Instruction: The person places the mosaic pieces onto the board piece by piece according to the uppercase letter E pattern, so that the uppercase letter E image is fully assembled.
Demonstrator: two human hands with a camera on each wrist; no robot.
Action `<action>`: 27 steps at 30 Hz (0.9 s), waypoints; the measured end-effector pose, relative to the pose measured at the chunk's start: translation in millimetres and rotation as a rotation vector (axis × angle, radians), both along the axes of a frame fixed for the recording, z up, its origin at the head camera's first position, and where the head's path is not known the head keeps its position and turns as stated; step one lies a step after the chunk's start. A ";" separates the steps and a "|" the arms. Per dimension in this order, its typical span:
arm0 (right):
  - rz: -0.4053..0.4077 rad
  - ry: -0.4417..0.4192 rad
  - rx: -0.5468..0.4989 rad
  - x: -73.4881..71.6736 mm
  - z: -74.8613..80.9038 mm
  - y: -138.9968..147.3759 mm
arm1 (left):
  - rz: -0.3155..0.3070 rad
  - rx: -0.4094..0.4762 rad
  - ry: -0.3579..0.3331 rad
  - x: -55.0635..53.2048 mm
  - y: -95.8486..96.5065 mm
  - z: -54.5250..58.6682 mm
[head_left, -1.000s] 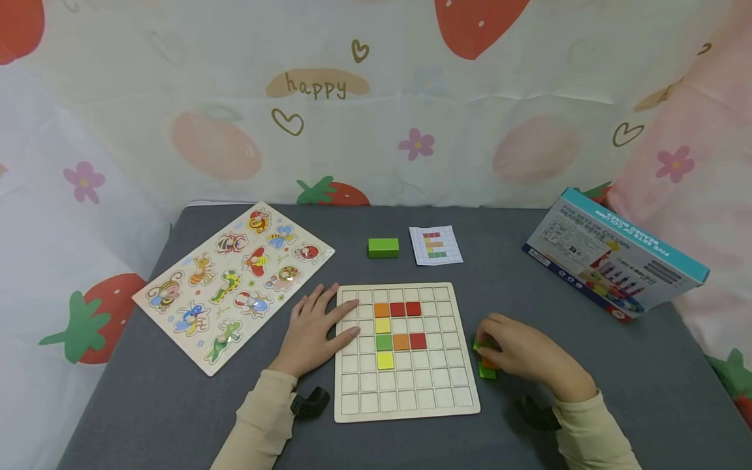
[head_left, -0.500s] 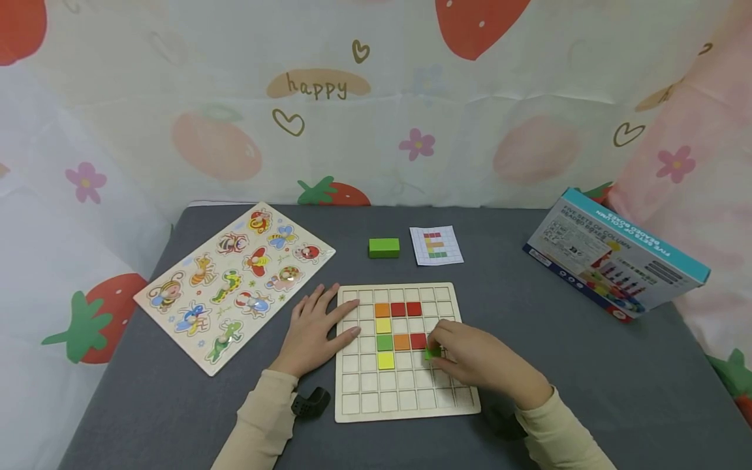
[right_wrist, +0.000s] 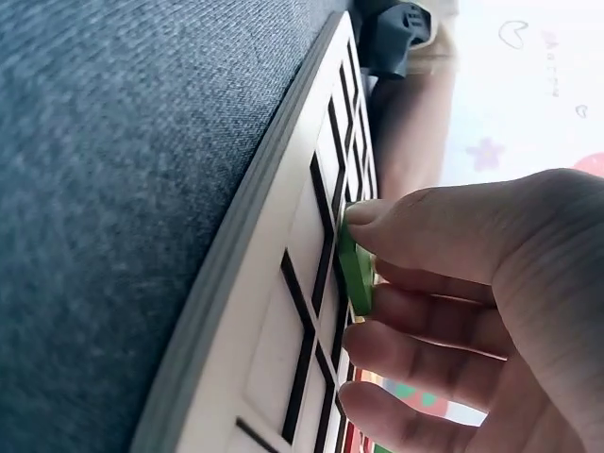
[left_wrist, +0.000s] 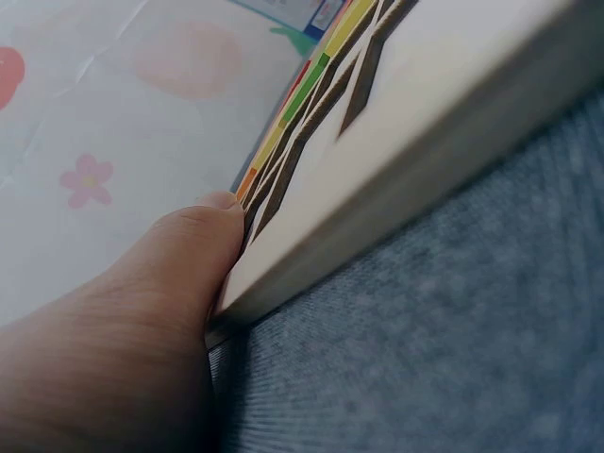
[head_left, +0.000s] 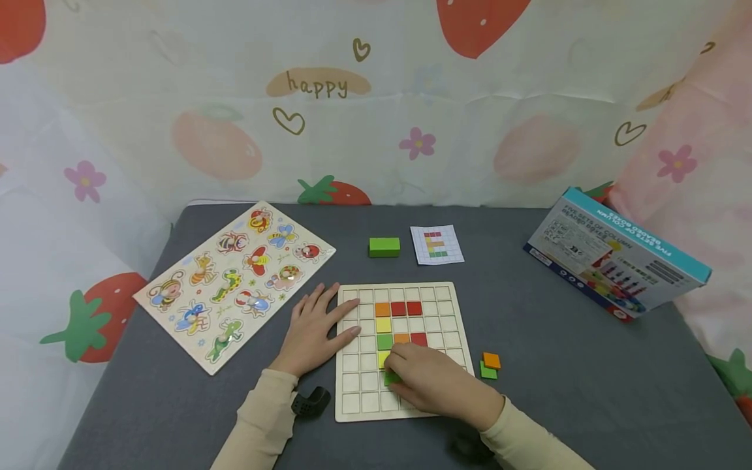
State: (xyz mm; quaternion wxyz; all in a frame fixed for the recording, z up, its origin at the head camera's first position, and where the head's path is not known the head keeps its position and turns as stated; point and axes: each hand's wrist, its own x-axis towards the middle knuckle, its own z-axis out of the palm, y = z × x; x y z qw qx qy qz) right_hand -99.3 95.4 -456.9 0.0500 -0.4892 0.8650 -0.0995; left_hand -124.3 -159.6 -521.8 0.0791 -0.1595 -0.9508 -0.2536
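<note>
A wooden grid board (head_left: 352, 403) lies on the grey table, with orange, red, yellow and green square tiles in some of its cells. My right hand (head_left: 437, 378) is over the board's lower middle and pinches a green tile (right_wrist: 355, 269) between thumb and fingers, just below the yellow tile (head_left: 382, 359) of the left column. The green tile sits tilted at the board's surface in the right wrist view. My left hand (head_left: 314, 333) rests at the board's left edge, fingers spread and straight. Its thumb (left_wrist: 203, 236) lies on the edge in the left wrist view.
Right of the board lie an orange tile (head_left: 491, 361) and a green tile (head_left: 488, 371), partly overlapping. Behind it are a green block (head_left: 384, 247) and a pattern card (head_left: 437, 245). An insect puzzle board (head_left: 235, 281) lies left; a printed box (head_left: 617, 254) stands right.
My right hand has picked a green tile from the small pile at the right and carried it left across the board to the left column. My left hand has stayed in place.
</note>
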 end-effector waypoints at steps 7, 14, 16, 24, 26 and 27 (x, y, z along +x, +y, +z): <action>0.020 0.015 -0.006 0.5 -2.4 -1.7 | -0.003 0.005 -0.005 -0.1 0.2 0.6; 0.023 -0.048 0.023 1.4 -1.3 -6.9 | 0.003 -0.008 -0.028 -0.9 -0.6 0.0; 0.027 -0.049 0.030 2.0 -0.3 -8.5 | 0.003 -0.009 -0.029 -1.0 -0.7 -0.3; 0.033 -0.019 0.043 2.0 0.2 -11.2 | 0.000 -0.013 -0.026 -1.3 -1.2 -1.4; 0.034 -0.006 0.043 1.7 -0.2 -11.2 | -0.001 -0.014 -0.025 -1.4 -1.2 -1.7; 0.034 0.000 0.044 1.5 -0.5 -11.2 | -0.001 -0.013 -0.024 -1.4 -1.1 -1.7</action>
